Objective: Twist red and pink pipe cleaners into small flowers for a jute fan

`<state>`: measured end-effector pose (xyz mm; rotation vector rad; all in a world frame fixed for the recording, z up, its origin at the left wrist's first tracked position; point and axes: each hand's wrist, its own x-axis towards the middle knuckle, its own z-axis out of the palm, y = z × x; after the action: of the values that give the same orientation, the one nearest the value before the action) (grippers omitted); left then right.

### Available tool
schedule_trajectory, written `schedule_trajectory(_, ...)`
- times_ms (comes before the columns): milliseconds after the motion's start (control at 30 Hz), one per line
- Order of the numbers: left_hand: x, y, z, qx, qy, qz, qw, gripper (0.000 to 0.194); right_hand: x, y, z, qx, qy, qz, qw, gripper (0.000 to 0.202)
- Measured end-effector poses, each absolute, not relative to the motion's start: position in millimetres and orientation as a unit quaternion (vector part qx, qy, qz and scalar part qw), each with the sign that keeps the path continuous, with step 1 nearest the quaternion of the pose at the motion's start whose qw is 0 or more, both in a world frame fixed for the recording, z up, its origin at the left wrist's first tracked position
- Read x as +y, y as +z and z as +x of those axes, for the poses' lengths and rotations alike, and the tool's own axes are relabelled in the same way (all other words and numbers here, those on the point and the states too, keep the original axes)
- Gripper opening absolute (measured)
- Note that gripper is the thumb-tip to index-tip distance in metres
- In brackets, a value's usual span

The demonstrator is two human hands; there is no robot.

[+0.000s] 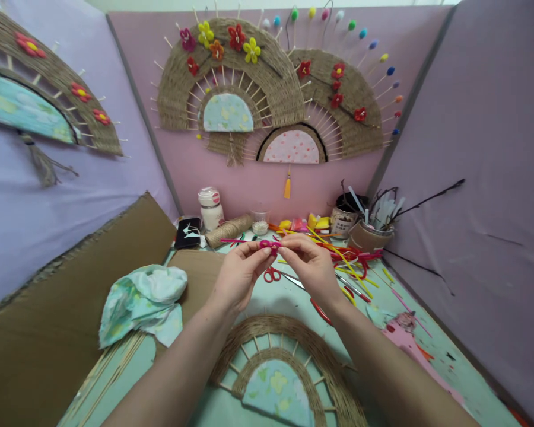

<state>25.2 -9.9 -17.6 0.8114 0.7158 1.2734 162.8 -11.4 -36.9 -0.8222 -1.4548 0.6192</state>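
Note:
Between my two hands is a magenta pipe-cleaner flower [274, 250], partly looped, with a straight end sticking out to the left past my fingers. My left hand [244, 267] pinches its left side between thumb and fingers. On the other side, my right hand [309, 264] pinches the loops; its fingertips hide part of them. Beneath the hands lie red-handled scissors [272, 274] on the table. Nearer to me, between my forearms, rests a woven twine fan [271, 326] with wooden ribs and a half-round patterned cloth centre [278, 388].
Crumpled floral cloth [145, 299] and cardboard [196, 273] lie left. Yellow and red pipe cleaners [351, 261] are strewn right, near a pink glue gun [409, 341]. A twine roll [229, 230], a white bottle [210, 210] and a pot of sticks [371, 234] stand behind. Finished fans [231, 59] hang on the wall.

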Motion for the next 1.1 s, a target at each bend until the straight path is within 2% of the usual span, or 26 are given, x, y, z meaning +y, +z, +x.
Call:
schedule_trajectory(200,-10,-18,25,0.345,0.556,0.370,0.659,0.015,-17,-31,163,-0.661,0.210,-0.392,0.604,0.010)
schedule_trajectory(433,-11,-16,24,0.330,0.527,0.377,0.686,0.014,-15,-29,167,-0.675,0.204,-0.387,0.594,0.010)
schedule_trajectory(633,-10,-17,25,0.351,0.532,0.368,0.677,0.012,-11,-33,170,-0.664,0.256,-0.406,0.574,0.012)
schedule_trajectory(800,-10,-15,26,0.382,0.527,0.365,0.666,0.013,-9,-32,178,-0.681,0.309,-0.399,0.531,0.023)
schedule_trajectory(1100,-9,-11,17,0.369,0.474,0.412,0.685,0.016,-13,-22,187,-0.827,0.044,-0.322,0.459,0.021)
